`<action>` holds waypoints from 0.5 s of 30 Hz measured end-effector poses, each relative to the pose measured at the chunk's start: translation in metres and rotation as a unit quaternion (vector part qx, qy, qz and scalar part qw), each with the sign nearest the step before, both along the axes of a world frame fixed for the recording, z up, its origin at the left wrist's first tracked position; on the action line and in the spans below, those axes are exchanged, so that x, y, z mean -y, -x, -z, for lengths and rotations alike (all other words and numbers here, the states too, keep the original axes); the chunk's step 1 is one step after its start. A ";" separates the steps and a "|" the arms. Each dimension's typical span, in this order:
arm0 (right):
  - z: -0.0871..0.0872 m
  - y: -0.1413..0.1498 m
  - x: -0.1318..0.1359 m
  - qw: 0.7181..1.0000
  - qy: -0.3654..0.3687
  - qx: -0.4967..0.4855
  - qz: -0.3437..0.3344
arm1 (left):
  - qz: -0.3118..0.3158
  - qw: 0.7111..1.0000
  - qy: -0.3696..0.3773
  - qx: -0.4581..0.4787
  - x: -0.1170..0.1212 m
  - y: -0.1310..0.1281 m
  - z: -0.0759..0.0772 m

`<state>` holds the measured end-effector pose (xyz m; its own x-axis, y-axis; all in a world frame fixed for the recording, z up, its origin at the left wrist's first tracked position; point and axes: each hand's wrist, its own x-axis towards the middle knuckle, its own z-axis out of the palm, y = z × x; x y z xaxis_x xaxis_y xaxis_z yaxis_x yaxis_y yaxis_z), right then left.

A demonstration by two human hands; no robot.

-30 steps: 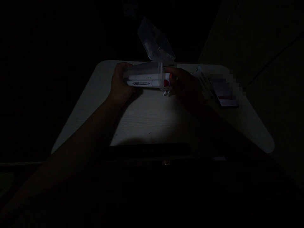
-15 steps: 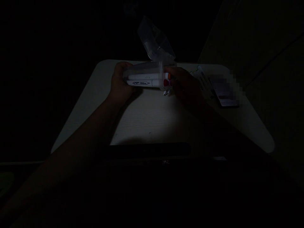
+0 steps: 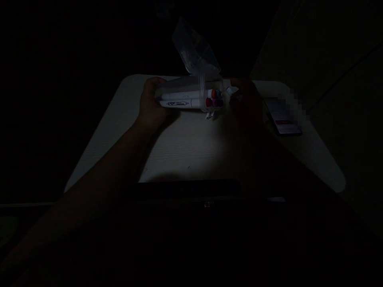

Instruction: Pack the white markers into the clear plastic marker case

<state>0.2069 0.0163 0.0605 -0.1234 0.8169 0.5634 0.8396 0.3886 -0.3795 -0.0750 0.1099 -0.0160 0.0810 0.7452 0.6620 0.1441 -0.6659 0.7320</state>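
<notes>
A clear plastic case [image 3: 182, 84] lies on its side on the white table, its open mouth facing right and its lid [image 3: 196, 46] swung up. Several white markers [image 3: 179, 104] lie inside, with orange, red, purple and blue ends showing at the mouth. My left hand [image 3: 152, 105] is closed around the case's left end. To the right of the mouth, my right hand [image 3: 247, 99] has its fingers closed about a white marker [image 3: 229, 91]. Most of that marker is hidden by the hand, and deep shadow blurs the fingers.
A phone [image 3: 283, 117] with a lit screen lies on the table [image 3: 104, 131] to the right of my right hand. Along the near edge runs a dark bar [image 3: 188, 189]. The surroundings are very dark.
My right hand has moved right, away from the case mouth, and now covers the loose markers seen there before. More coloured marker ends show. My left hand stays on the case.
</notes>
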 end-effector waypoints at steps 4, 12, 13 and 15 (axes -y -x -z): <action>0.008 -0.003 -0.004 0.990 0.079 0.103 0.055 | 0.005 1.000 0.010 0.014 0.002 -0.002 -0.001; 0.023 -0.005 0.001 0.958 0.164 0.226 0.067 | 0.022 0.999 0.022 0.032 0.006 -0.004 -0.004; 0.023 -0.005 0.001 0.956 0.164 0.237 0.060 | 0.020 0.999 0.023 0.033 0.006 -0.003 -0.004; 0.022 -0.006 0.001 0.953 0.164 0.250 0.048 | 0.021 0.999 0.024 0.033 0.005 -0.003 -0.004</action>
